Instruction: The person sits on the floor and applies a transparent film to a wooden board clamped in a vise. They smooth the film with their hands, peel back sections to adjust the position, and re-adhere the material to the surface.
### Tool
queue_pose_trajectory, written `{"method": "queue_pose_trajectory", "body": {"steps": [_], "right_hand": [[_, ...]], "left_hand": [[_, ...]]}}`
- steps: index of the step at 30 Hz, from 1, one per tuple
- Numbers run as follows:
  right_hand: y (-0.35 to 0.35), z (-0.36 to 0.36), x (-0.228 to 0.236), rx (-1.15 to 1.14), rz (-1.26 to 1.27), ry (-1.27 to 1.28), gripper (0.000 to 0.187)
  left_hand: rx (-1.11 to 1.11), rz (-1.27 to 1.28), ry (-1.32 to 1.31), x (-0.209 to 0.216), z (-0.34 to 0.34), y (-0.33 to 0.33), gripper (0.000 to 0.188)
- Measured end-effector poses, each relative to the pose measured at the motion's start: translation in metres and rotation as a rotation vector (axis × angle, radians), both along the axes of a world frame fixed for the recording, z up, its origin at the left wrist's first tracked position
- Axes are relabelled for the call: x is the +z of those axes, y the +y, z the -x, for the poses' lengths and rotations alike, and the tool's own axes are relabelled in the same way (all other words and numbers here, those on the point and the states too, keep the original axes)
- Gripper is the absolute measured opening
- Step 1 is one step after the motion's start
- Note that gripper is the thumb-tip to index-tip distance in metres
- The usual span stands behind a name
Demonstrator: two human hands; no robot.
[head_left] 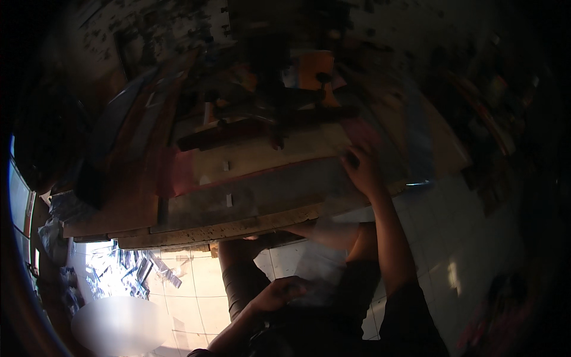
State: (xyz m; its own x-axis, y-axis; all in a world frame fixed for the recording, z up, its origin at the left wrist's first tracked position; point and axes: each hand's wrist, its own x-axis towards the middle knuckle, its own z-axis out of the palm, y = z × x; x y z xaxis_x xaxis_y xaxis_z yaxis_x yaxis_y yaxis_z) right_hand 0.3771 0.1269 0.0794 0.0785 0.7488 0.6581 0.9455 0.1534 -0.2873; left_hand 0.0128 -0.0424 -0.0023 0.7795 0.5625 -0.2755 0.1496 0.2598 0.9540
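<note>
My left hand [282, 293] is low over my lap, its fingers closed at the edge of a pale, see-through sheet [316, 262] that looks like thin plastic. Motion smears the sheet, so its shape is unclear. Over the right part of the worktable, my right hand [361, 168] has thumb and fingers curled together beside a red patch [363, 132] at the end of a pale board [267, 149]. Whether anything small is between those fingers is too dark to tell. Beyond the hand, a dark machine with a long crossbar [238, 133] stands over the board.
Two small white pieces lie on the table, one of them a tag [229, 200] near the front. A worn wooden edge [196, 236] runs along my side. Shiny strips [128, 271] litter the sunlit tiled floor at left, near a blurred white round shape [122, 326]. An orange object [315, 68] stands behind the machine.
</note>
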Motion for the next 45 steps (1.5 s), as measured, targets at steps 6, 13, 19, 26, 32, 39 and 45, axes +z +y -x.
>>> {"method": "queue_pose_trajectory", "body": {"steps": [6,13,19,26,32,39,45], "right_hand": [[-0.006,0.004,0.012,0.018,0.129,0.107,0.033],[-0.004,0.0,0.007,0.009,0.12,0.084,0.034],[-0.004,0.002,0.011,0.016,0.129,0.083,0.035],[-0.002,-0.001,0.008,0.004,0.118,0.051,0.034],[-0.006,0.002,0.011,0.036,0.094,0.104,0.031],[-0.001,-0.004,-0.001,0.039,0.058,0.168,0.02],[-0.008,0.0,0.004,-0.054,-0.03,0.021,0.012]], "left_hand": [[-0.019,-0.096,-0.033,0.004,0.0,0.003,0.027],[-0.03,-0.067,-0.022,-0.018,0.001,0.004,0.025],[-0.024,-0.054,-0.033,-0.028,0.002,0.003,0.025],[0.004,-0.057,-0.006,-0.004,-0.002,0.003,0.025],[0.021,-0.123,-0.01,-0.029,0.0,0.0,0.028],[0.041,-0.118,-0.05,-0.032,-0.001,-0.002,0.028],[0.031,-0.128,-0.066,-0.026,-0.003,-0.001,0.028]]}}
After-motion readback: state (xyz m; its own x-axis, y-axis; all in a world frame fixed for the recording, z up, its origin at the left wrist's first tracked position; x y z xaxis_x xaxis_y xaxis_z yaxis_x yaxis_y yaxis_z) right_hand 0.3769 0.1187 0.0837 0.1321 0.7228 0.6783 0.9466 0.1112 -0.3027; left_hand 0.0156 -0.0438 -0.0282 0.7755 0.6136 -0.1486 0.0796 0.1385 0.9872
